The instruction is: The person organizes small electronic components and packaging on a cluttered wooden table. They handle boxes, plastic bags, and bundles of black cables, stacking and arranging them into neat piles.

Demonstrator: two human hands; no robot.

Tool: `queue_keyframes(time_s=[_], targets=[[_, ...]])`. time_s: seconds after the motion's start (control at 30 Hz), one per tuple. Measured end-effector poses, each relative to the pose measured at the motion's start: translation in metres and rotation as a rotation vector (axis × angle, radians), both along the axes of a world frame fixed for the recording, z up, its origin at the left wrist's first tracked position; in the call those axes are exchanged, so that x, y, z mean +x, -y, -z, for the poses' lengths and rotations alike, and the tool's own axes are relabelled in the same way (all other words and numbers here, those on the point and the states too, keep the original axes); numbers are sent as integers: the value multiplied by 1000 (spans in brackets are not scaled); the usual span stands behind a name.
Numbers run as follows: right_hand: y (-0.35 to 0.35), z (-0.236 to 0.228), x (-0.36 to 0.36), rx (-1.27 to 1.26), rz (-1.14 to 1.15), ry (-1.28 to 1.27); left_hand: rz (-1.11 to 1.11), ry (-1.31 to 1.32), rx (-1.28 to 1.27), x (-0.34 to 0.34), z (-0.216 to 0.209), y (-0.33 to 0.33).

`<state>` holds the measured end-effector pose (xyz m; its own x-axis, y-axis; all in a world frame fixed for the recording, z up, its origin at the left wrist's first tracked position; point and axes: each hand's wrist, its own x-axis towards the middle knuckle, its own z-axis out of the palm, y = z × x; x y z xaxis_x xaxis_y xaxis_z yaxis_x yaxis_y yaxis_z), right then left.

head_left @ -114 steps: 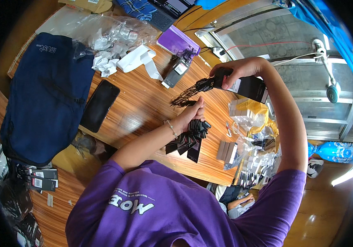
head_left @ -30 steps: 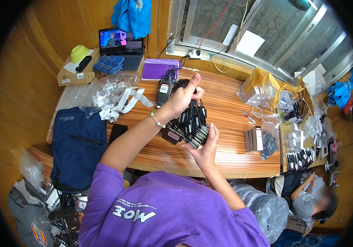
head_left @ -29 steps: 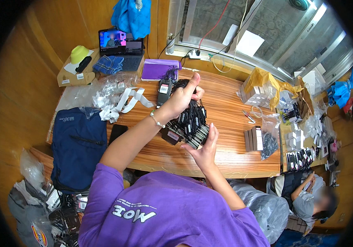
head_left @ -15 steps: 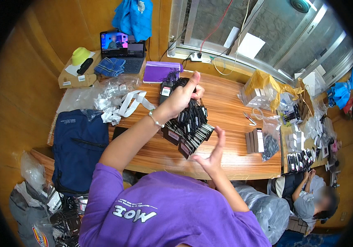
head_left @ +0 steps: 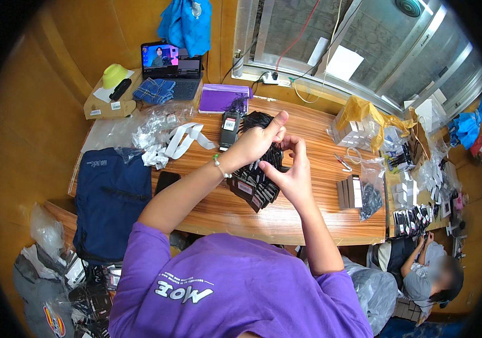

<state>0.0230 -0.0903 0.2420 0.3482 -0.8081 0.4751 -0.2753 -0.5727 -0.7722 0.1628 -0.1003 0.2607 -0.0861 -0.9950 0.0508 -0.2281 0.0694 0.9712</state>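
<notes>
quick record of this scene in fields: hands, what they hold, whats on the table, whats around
left hand: left hand raised over the table, thumb up, gripping a bunch of thin black strands
right hand: right hand beside it, fingers pinching at the same bunch
below hands: pile of small black packets on the wooden table
table left: blue backpack, crumpled clear bags, black phone
table right: stacked small boxes, yellow bag
far edge: open laptop, purple folder
other person: seated at lower right
</notes>
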Motion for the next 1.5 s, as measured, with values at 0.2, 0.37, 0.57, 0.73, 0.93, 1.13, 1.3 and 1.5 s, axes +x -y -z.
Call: queue_keyframes(time_s=[0.2,0.37,0.57,0.73,0.93,1.13,1.3,1.5], targets=[[2,2,-4,-379,141,-31,-40,64,12,-1,4,1],[-5,-2,0,-374,165,-185,-63,42,-14,-3,9,8],[-3,-1,2,-375,232,-340,-63,26,34,-5,12,14],[1,6,3,-318,192,-310,-81,46,25,-4,20,15],[10,12,1,-104,53,-22,-46,71,43,-1,19,13],[14,8,2,-42,31,14,-44,61,53,0,24,12],[15,11,4,-87,53,43,-42,38,66,-2,22,11],[13,15,1,-261,72,-75,-55,35,27,1,24,15]])
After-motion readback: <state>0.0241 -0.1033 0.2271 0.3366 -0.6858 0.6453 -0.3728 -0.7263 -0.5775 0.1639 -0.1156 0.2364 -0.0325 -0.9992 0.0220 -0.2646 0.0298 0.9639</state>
